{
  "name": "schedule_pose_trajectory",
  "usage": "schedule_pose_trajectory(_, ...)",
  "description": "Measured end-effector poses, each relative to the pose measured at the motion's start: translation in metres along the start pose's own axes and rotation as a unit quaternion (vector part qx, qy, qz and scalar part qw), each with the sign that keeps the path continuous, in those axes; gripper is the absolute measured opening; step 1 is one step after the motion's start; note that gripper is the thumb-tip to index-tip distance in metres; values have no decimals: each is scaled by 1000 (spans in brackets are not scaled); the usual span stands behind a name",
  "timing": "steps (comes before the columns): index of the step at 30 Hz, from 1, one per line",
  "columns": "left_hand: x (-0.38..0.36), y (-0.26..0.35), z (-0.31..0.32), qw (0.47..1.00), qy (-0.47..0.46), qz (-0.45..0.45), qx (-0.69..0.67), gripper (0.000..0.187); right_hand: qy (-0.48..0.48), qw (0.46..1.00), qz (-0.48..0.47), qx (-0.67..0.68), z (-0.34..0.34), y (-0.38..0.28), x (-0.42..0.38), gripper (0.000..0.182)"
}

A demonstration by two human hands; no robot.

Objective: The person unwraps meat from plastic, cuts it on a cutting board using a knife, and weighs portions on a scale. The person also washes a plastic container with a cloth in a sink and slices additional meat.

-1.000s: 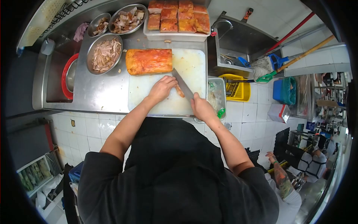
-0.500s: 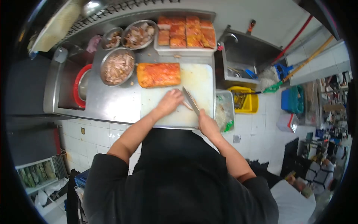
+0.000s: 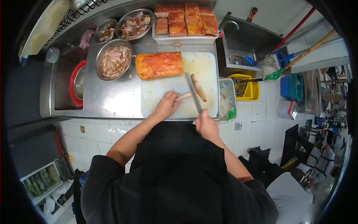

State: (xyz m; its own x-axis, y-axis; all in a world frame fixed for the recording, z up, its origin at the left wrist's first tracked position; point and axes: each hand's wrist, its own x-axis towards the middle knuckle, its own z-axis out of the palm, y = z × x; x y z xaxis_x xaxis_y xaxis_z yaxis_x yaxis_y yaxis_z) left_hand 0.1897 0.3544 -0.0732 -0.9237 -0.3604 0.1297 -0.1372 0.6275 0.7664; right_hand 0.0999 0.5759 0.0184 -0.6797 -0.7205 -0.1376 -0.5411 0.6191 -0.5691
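Note:
My right hand (image 3: pixel 207 125) grips the handle of a knife (image 3: pixel 195 94), its blade pointing away from me over the white cutting board (image 3: pixel 156 106). My left hand (image 3: pixel 166 105) is closed on a strip of meat (image 3: pixel 183 96), which reaches right toward the blade. Just right of the blade lies a browned slice of meat (image 3: pixel 198 87). Beyond both hands, a large roasted slab of meat (image 3: pixel 159 65) with orange-red skin rests across the board's far left part.
Metal bowls of shredded meat (image 3: pixel 115 61) and larger pieces (image 3: pixel 135 24) stand at left. Behind the board is a white tray (image 3: pixel 185 39) of roasted blocks. A bin (image 3: pixel 226 99) adjoins the board's right side; a sink (image 3: pixel 246 48) lies beyond.
The left hand has moved slightly left and nearer me, drawing the strip from the blade. The browned slice now shows apart, right of the knife. The view has shifted slightly.

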Motion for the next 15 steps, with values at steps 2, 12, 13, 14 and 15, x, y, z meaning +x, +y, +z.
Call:
schedule_pose_trajectory(2, 0, -3, -1, 1000, -19, 0, 7, 25, -81, 996, 30, -36, 22, 5, 14, 28)
schedule_pose_trajectory(12, 22, -3, -16, 997, 7, -51, 60, 33, -38, 993, 99, 53, 4, 16, 30, 29)
schedule_pose_trajectory(13, 29, -5, -13, 997, 9, -48, 60, 33, 6, 987, 111, 113, 1, 22, 30, 30)
schedule_pose_trajectory(14, 35, -5, -6, 998, 19, -46, 36, 33, 17, 984, 129, 124, -3, 27, 29, 30)
schedule_pose_trajectory(15, 42, -3, 0, 999, 29, -44, 11, 33, 19, 984, 127, 124, -3, 39, 27, 30)
